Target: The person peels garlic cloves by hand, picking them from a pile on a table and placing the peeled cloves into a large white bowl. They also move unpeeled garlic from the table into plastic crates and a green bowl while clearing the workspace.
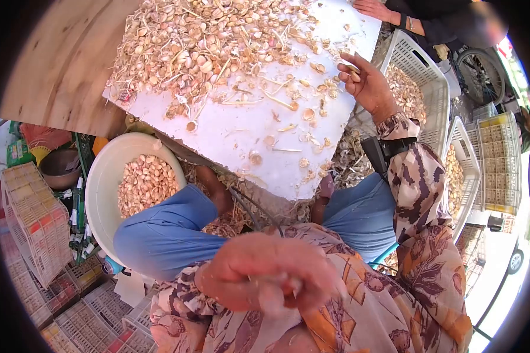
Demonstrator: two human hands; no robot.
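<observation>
My right hand (368,88) is above the right edge of the white board (218,138), its fingers curled around what looks like a garlic clove (354,72). In front of my chest, over my lap, is my left hand (271,273), blurred by motion. Its fingers are curled inward; whatever sits in them is too smeared to make out. A large heap of garlic cloves (200,56) covers the far part of the board, mixed with dry stalks and skins. Loose skins, stalk pieces and some cloves are scattered nearer to me.
By my left knee stands a pale tub (100,194) holding garlic cloves (147,182). White plastic crates (433,88) with cloves line the right side. More crates (38,217) are stacked at left. Another person's hand (376,9) rests at the board's far right corner.
</observation>
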